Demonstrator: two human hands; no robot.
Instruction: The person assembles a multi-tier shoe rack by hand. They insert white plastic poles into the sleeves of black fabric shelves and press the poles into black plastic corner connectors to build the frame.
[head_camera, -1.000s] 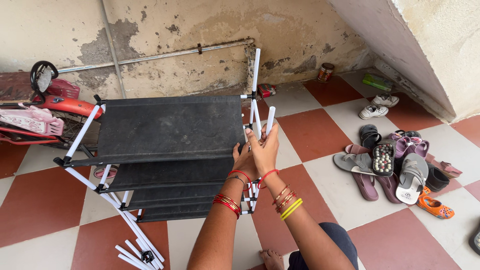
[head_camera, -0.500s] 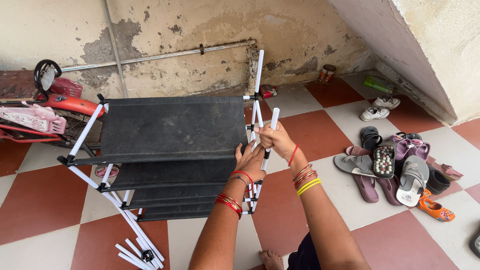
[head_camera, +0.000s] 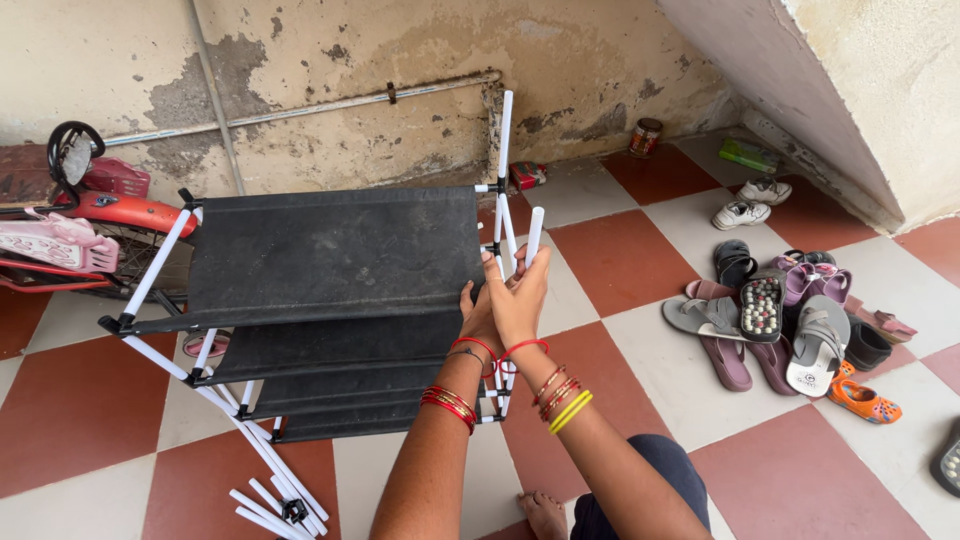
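Left hand (head_camera: 478, 318) mostly hidden behind right hand (head_camera: 519, 300); its grip on the rack (head_camera: 330, 255) post can't be made out. Lower end of white tube (head_camera: 531, 240) covered by right fingers. Lower rack shelves hidden under the top shelf. Bicycle (head_camera: 85, 225) cut by left edge. Dark shoe (head_camera: 948, 462) cut by right edge. Tin (head_camera: 647, 137) label too small to tell.

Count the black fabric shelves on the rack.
4. The top shelf is widest in view; the second, third and fourth show as strips beneath it, stepping toward the floor. More could be hidden behind the arms.
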